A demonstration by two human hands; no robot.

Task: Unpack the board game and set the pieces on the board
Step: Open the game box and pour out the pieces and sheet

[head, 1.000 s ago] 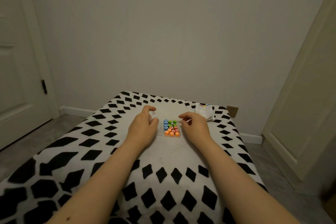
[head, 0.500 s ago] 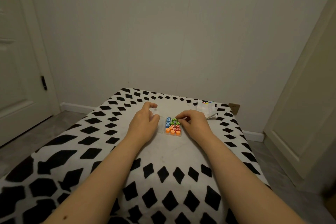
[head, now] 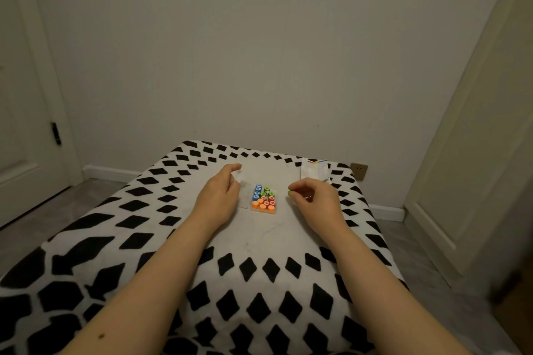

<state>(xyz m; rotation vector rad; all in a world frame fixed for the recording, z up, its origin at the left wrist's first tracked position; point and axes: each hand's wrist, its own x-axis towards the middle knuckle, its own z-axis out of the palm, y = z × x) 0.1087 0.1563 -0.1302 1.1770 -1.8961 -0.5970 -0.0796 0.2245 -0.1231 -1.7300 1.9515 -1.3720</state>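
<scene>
On the patterned bed [head: 259, 242], a clear tray of pieces [head: 264, 200] is seen centrally. Just right of the tray, a green piece [head: 289, 193] is pinched by the right hand [head: 315, 200]. Just left of it, the left hand [head: 220, 196] rests curled; whether the clear lid [head: 243, 192] is gripped cannot be told. Pieces are judged light, rigid, easily dropped; a fingertip pinch at the sides is advised. Beyond the tray, a folded board [head: 314, 171] lies near a plain wall; the soft cover may tip pieces.
</scene>
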